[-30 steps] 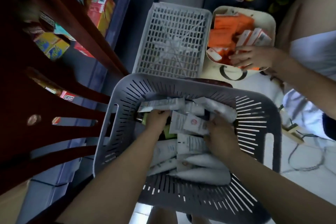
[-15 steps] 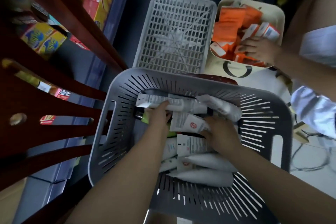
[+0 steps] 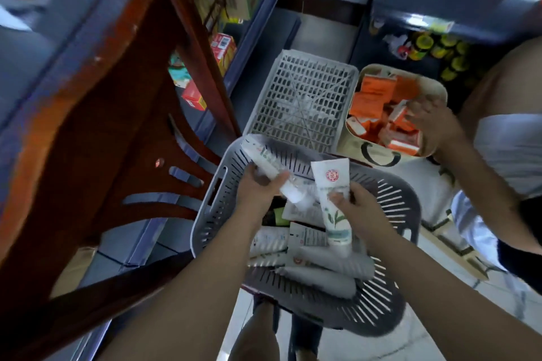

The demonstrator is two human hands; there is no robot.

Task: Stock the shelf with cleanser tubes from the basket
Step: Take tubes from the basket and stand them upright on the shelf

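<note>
A grey slotted basket (image 3: pixel 390 296) sits below me with several white cleanser tubes (image 3: pixel 319 272) lying in it. My left hand (image 3: pixel 258 187) grips one white tube (image 3: pixel 264 160) lifted above the basket's left rim, its crimped end pointing up-left. My right hand (image 3: pixel 356 202) grips another white tube (image 3: pixel 333 196) with a red round logo and green leaf print, held nearly upright over the basket. The shelf (image 3: pixel 205 47) with boxed goods runs along the left.
A dark red wooden chair (image 3: pixel 123 132) stands tilted at the left, close to the basket. Ahead lies an upturned white mesh basket (image 3: pixel 302 99). Another person's hand (image 3: pixel 434 123) reaches into a beige bin of orange boxes (image 3: pixel 378 102). A dark shelf with yellow jars (image 3: pixel 425 44) is at the back right.
Both hands were down among the tubes; each has now lifted one tube out of the pile, above the basket. The view has tilted up toward the shelves.
</note>
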